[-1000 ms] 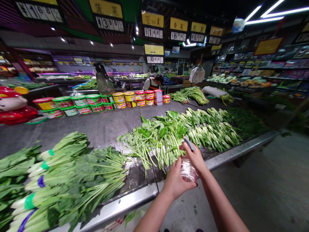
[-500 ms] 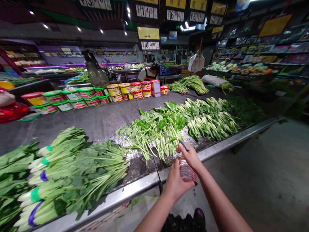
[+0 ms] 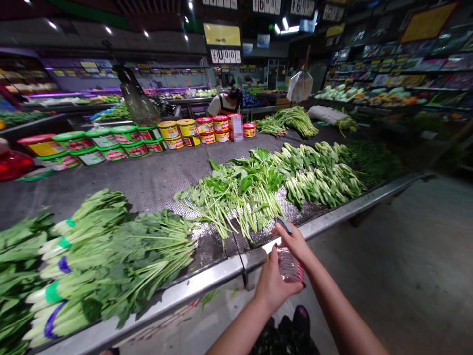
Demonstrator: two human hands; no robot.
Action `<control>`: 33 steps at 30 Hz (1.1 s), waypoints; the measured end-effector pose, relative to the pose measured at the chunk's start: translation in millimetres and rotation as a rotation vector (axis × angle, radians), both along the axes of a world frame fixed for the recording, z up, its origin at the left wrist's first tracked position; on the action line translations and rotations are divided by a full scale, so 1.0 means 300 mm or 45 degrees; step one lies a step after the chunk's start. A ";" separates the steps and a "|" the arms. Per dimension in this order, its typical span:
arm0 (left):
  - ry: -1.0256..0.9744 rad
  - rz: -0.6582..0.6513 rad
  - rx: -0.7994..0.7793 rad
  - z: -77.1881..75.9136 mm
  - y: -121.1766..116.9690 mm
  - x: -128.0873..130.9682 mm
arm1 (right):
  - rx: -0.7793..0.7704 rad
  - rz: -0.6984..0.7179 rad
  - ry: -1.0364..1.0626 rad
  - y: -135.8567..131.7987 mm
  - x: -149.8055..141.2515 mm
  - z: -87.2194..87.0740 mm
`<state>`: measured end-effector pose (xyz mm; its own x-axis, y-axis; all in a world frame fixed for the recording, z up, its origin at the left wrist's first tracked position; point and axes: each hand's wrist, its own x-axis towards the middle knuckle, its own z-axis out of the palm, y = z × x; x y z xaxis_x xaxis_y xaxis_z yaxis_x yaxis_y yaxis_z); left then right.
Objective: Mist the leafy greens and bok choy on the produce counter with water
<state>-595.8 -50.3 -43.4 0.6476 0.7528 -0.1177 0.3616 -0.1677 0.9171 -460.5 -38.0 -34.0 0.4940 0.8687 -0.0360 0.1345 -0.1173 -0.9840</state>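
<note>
Both my hands are on a clear, pinkish ribbed spray bottle [image 3: 290, 265], held low in front of the display's metal edge. My left hand [image 3: 272, 282] wraps round the bottle's body from the left. Higher up, my right hand [image 3: 293, 242] is closed round the top, where a grey head [image 3: 283, 224] sticks out above the fingers. Just beyond the hands lie loose leafy greens with long stems [image 3: 244, 192]. Small bok choy [image 3: 321, 180] lies in rows to their right. The bottle's neck is hidden by my fingers.
A metal rail [image 3: 218, 276] edges the dark sloping display. Bundled greens with coloured bands [image 3: 70, 266] lie at left. Stacked tubs [image 3: 129, 138] line the back, beside long green bunches [image 3: 295, 121]. A person [image 3: 225, 104] is behind the display. Price signs [image 3: 225, 55] hang overhead.
The view has tipped down slightly, so the display and signs sit higher in the picture. My hands keep the same hold on the spray bottle.
</note>
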 end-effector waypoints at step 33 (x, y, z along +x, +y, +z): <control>-0.014 -0.021 0.012 0.036 0.018 0.211 | 0.047 0.044 -0.057 -0.041 0.224 0.062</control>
